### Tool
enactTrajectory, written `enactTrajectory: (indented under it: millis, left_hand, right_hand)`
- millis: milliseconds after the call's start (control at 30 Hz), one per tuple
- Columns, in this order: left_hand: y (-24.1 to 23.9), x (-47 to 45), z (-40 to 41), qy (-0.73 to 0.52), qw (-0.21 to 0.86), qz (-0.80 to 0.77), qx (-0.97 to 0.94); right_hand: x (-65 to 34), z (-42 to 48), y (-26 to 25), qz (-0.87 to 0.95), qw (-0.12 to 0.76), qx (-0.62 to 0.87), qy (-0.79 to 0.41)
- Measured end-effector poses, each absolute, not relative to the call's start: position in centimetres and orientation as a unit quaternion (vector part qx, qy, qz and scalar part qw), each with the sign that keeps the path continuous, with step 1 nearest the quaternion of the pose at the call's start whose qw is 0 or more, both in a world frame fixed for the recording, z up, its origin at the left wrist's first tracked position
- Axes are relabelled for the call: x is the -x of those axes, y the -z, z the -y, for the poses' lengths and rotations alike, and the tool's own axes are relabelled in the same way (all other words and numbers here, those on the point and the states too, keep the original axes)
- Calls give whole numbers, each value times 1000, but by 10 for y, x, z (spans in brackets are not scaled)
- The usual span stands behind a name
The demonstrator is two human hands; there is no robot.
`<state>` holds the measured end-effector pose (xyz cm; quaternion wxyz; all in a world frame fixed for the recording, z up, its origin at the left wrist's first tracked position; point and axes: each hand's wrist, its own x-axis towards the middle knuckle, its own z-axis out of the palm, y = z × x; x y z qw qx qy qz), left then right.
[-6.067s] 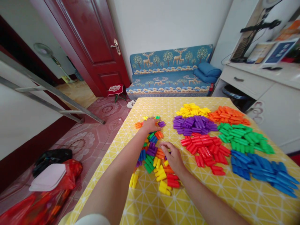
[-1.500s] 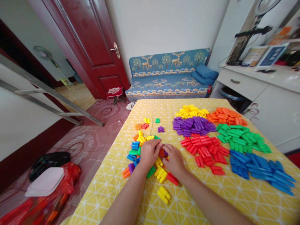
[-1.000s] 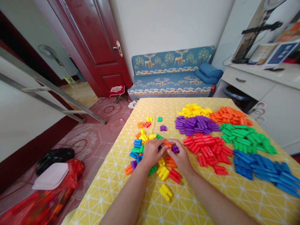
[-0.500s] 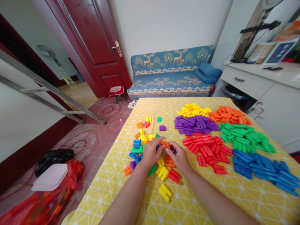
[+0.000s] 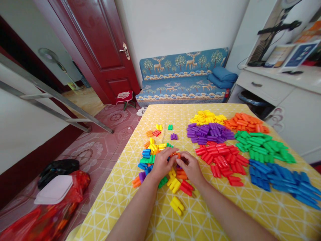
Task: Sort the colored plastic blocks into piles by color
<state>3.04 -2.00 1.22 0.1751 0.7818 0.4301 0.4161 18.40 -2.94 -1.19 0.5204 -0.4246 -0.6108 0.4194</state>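
Both hands meet over a loose mixed heap of small plastic blocks [image 5: 152, 157] on the left half of the yellow tablecloth [image 5: 220, 214]. My left hand [image 5: 162, 163] and my right hand [image 5: 190, 166] are closed, fingertips pinching an orange block [image 5: 175, 155] between them. Yellow blocks [image 5: 176, 205] and red blocks [image 5: 186, 187] lie just below my wrists. To the right lie sorted piles: yellow [image 5: 207, 117], purple [image 5: 208, 133], orange [image 5: 244, 122], red [image 5: 222, 159], green [image 5: 263, 145], blue [image 5: 278, 179].
A few stray blocks [image 5: 158, 131] sit farther up the cloth. The table's left edge drops to a tiled floor with a red bag [image 5: 47, 207]. A blue sofa [image 5: 183, 80], a dark red door [image 5: 97, 47] and white cabinets [image 5: 283, 100] stand beyond.
Both hands came together from separate spots in the mixed heap. In the last second they stayed over its middle, fingers closing on an orange block between them.
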Motion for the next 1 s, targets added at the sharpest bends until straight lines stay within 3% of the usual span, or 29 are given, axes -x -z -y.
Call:
enactTrajectory:
  millis: [300,1000]
  left_hand:
    - [-11,-30,19,-403,174,-456,-774]
    - [-13,-31,21,-366,150,-460,-795]
  right_hand:
    - [-189,26,10,548,567,425,-445]
    - [-191,27,15,554,562,470,-397]
